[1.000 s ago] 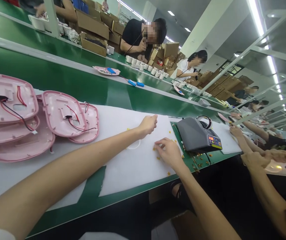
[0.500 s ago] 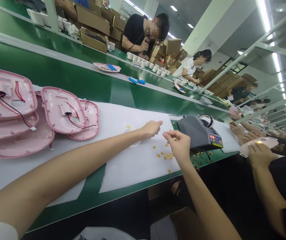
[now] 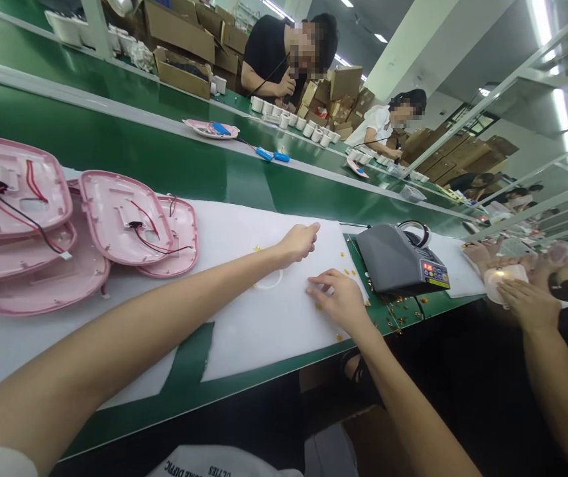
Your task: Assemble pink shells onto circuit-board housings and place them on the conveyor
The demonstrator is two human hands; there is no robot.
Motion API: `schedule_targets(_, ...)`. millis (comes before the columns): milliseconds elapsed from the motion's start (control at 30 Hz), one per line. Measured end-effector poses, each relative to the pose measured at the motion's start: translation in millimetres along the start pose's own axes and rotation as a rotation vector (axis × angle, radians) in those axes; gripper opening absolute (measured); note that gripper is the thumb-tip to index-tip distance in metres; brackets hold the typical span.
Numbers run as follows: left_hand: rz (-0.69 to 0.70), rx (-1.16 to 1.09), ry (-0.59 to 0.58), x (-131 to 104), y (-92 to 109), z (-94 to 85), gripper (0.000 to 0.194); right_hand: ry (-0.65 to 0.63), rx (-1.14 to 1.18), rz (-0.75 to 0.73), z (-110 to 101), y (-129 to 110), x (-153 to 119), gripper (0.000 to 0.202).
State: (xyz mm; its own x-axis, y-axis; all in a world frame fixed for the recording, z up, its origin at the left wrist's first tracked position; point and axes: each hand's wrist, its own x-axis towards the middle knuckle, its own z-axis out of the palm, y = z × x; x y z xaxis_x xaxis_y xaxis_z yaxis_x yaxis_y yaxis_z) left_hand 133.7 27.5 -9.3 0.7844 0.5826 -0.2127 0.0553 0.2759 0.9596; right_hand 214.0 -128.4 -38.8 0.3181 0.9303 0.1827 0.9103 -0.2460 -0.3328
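My left hand (image 3: 299, 242) is closed over the white foam sheet (image 3: 244, 331); whatever is inside its curled fingers is hidden. Just below and to the right, my right hand (image 3: 339, 298) hovers low with its fingers apart and nothing visible between them. Small yellow pieces (image 3: 339, 337) lie scattered around my right hand, some partly covered by it. A white ring (image 3: 270, 281) rests on the foam beneath my left wrist. To the right of both hands stands a grey tape dispenser (image 3: 393, 258) with a lit red display.
Stacked pink shells (image 3: 127, 218) with wires lie at the left. Blue cells (image 3: 272, 156) sit beyond the foam, near a metal rail. More yellow bits (image 3: 400, 311) are by the dispenser. At the right, another person's hand (image 3: 529, 301) touches a glowing pale shell. People work across the bench.
My right hand has moved down and left, away from my left hand, and its fingers have spread from a pinch. My left hand has shifted slightly up.
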Motion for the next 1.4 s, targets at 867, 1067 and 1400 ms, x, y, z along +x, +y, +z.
schedule_targets(867,0.132,0.179,-0.156,-13.0,-17.2,21.7,0.042,-0.112,0.009,-0.012,-36.0,33.7,-33.0,0.023)
schedule_targets(1067,0.306,0.38,-0.196,-19.6,-40.4,30.5,0.042,-0.185,-0.134,-0.125,-38.5,35.1,-28.4,0.024)
schedule_targets(1400,0.219,0.513,-0.144,-4.0,-41.3,27.2,0.039,-0.393,-0.673,-0.137,-41.9,5.8,-22.7,0.017)
